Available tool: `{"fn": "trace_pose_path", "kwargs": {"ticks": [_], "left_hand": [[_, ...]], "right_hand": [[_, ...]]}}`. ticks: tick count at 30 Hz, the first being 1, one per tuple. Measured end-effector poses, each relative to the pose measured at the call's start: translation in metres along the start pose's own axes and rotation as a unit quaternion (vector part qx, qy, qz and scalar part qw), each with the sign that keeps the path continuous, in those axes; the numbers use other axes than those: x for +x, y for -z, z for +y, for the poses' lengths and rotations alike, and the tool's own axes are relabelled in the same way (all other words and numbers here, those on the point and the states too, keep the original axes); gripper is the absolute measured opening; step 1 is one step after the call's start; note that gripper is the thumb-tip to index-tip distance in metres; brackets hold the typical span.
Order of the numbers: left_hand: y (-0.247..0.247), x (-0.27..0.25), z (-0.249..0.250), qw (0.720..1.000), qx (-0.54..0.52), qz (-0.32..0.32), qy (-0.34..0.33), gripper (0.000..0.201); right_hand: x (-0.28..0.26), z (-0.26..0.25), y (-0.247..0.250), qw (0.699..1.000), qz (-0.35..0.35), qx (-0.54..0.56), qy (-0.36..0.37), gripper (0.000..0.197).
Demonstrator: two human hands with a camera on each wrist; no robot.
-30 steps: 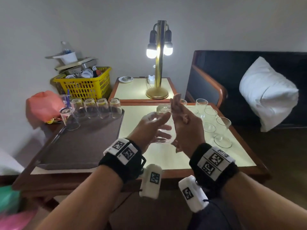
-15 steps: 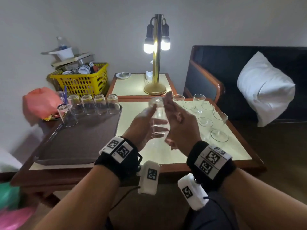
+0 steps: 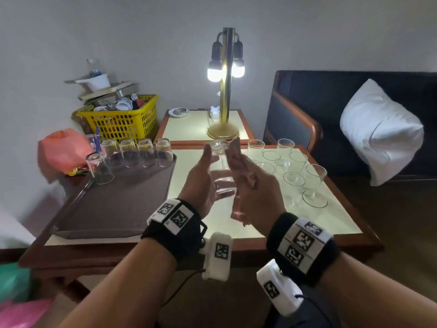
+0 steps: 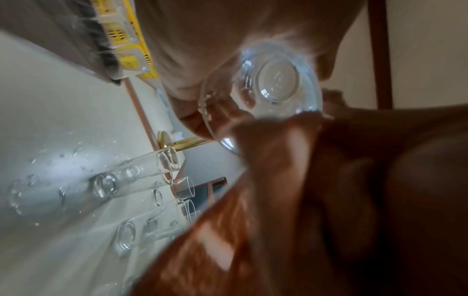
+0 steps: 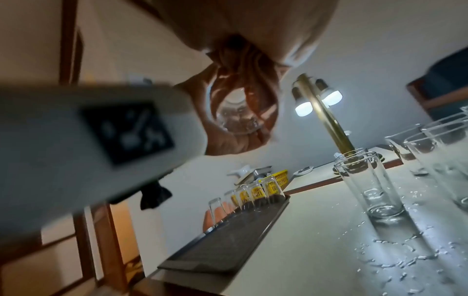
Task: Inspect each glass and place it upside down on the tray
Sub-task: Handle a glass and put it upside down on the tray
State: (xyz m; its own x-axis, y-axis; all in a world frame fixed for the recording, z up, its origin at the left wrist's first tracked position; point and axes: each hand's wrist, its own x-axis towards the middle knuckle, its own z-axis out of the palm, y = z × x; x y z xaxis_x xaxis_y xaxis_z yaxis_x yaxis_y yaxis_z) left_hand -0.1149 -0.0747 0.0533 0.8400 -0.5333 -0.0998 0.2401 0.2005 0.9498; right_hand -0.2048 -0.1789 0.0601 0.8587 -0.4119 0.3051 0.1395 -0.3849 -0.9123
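glass [image 3: 222, 172] between left hand [image 3: 201, 185] and right hand [image 3: 254, 195], right of tray [image 3: 118, 204] edge

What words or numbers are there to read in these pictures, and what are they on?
No text can be read.
Wristbands: black-and-white square codes, no letters.
White wrist camera tags: the same kind of code.
Cup with blue marking at the back left: too blurred.
Base of the held glass: a faint mark, too blurred.
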Motion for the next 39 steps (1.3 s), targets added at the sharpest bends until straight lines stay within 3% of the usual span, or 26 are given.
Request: {"fn": "trace_pose_path", "kwargs": {"ticks": [2, 6, 10, 14, 18, 22, 24, 26, 30, 32, 35, 39], "left_hand": [[0.001, 0.0, -0.003, 0.999, 0.038, -0.026, 0.004, 0.057], [0.0, -0.001, 0.001, 0.998, 0.008, 0.037, -0.051, 0.064], [0.0, -0.003, 0.001, 0.998, 0.052, -0.029, -0.01, 0.055], [-0.002, 0.0, 0.004, 0.997, 0.029, 0.031, -0.058, 0.06], [-0.001, -0.001, 0.002, 0.998, 0.055, -0.032, -0.003, 0.05], [-0.002, 0.003, 0.005, 0.997, 0.024, 0.04, -0.059, 0.062], [0.0, 0.003, 0.007, 1.0, 0.004, 0.019, -0.022, 0.052], [0.001, 0.003, 0.008, 0.999, 0.051, -0.016, -0.003, 0.049], [0.001, 0.006, 0.01, 0.995, 0.044, 0.056, -0.072, 0.061], [0.0, 0.005, 0.009, 0.999, 0.021, 0.029, -0.038, 0.061], [-0.003, 0.004, 0.007, 0.997, 0.072, -0.013, -0.012, 0.062], [-0.005, 0.005, 0.009, 0.997, 0.003, 0.047, -0.056, 0.062]], "right_hand": [[0.01, 0.002, 0.006, 0.999, 0.029, 0.036, -0.026, 0.037], [-0.003, -0.005, -0.001, 0.999, -0.02, 0.032, -0.01, 0.044], [0.011, -0.001, 0.005, 0.999, 0.031, 0.027, -0.025, 0.039], [-0.004, -0.007, -0.002, 0.999, -0.011, 0.04, -0.012, 0.042], [0.011, -0.001, 0.006, 0.999, 0.036, 0.02, -0.016, 0.038], [0.0, -0.006, -0.003, 1.0, 0.002, 0.008, 0.009, 0.042], [0.005, -0.003, -0.004, 1.0, 0.006, -0.013, 0.013, 0.042], [0.015, -0.001, 0.002, 0.999, 0.03, 0.032, -0.024, 0.037], [0.001, -0.007, -0.004, 1.0, -0.008, 0.023, -0.001, 0.041], [0.006, -0.003, -0.006, 1.0, 0.001, 0.003, -0.003, 0.041], [0.024, 0.0, 0.003, 0.998, 0.061, 0.03, -0.01, 0.036], [0.005, -0.004, -0.004, 1.0, 0.002, -0.002, 0.021, 0.042]]}}
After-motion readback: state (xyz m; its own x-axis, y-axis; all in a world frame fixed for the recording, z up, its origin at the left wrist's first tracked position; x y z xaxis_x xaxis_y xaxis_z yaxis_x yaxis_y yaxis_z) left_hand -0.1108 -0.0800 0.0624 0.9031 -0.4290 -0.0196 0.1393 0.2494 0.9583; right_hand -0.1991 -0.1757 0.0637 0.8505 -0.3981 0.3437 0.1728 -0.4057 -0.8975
